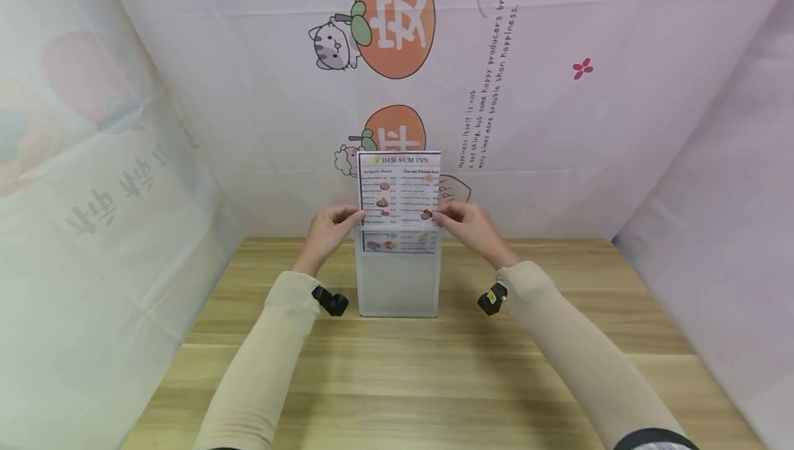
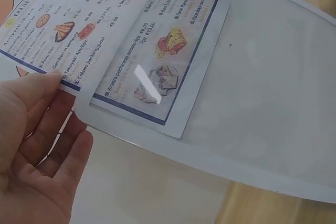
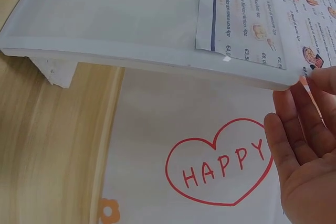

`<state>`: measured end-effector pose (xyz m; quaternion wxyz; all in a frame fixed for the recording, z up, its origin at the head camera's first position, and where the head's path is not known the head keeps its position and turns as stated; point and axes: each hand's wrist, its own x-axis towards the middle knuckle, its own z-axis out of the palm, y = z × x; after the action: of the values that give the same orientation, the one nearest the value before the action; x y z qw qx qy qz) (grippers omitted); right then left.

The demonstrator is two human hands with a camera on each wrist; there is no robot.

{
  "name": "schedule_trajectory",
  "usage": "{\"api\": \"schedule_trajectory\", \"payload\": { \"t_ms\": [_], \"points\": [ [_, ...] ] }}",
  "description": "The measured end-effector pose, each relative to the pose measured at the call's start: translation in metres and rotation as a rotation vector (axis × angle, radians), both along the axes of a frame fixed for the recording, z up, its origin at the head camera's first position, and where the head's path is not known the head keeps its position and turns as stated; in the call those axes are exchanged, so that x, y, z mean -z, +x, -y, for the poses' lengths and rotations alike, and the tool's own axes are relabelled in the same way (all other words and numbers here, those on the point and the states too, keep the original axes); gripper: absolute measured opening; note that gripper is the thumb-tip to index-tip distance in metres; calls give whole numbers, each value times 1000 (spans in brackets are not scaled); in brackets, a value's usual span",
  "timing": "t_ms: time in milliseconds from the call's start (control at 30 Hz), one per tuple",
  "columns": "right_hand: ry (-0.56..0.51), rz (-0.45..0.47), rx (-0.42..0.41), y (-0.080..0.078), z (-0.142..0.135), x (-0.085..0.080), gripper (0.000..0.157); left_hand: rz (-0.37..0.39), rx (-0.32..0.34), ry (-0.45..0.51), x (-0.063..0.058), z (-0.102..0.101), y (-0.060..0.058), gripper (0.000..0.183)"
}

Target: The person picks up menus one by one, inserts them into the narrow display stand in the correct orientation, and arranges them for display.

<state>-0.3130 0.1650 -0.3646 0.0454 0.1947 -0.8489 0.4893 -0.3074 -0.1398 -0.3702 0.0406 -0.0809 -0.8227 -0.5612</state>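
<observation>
A printed menu sheet (image 1: 400,188) headed "DIM SUM INN" stands partway inside a clear sign holder (image 1: 398,284) with a white border. Its lower strip shows through the holder's front, while most of the sheet sticks out above the top edge. My left hand (image 1: 331,229) pinches the menu's left edge between thumb and fingers, just above the holder's corner. On the opposite edge, my right hand (image 1: 471,226) pinches the menu at about the same height. In the right wrist view, a white support piece (image 3: 58,72) shows beneath the holder's lower end.
The holder stands on a wood-grain table (image 1: 397,381). Behind it hangs a white printed cloth (image 1: 267,126) with cartoon fruit and lettering, and more cloth flanks both sides. A red heart reading "HAPPY" (image 3: 220,166) is printed on the cloth behind.
</observation>
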Motion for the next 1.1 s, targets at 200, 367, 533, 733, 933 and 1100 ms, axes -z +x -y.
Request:
{"api": "schedule_trajectory", "payload": {
  "t_ms": [200,367,533,733,933,1100],
  "points": [
    [30,-10,28,0,1,6,20,29,-2,-10,5,2,1,34],
    [31,-10,25,0,2,10,20,35,-2,-12,10,4,-1,34],
    [32,3,22,-1,2,12,23,37,-2,-11,12,6,-1,35],
    [41,11,28,1,2,14,22,44,-4,-36,13,6,2,36],
    [41,14,25,4,2,14,23,61,7,-37,16,7,2,38],
    [42,9,24,4,2,14,23,62,10,-35,14,8,0,41]
  ]
}}
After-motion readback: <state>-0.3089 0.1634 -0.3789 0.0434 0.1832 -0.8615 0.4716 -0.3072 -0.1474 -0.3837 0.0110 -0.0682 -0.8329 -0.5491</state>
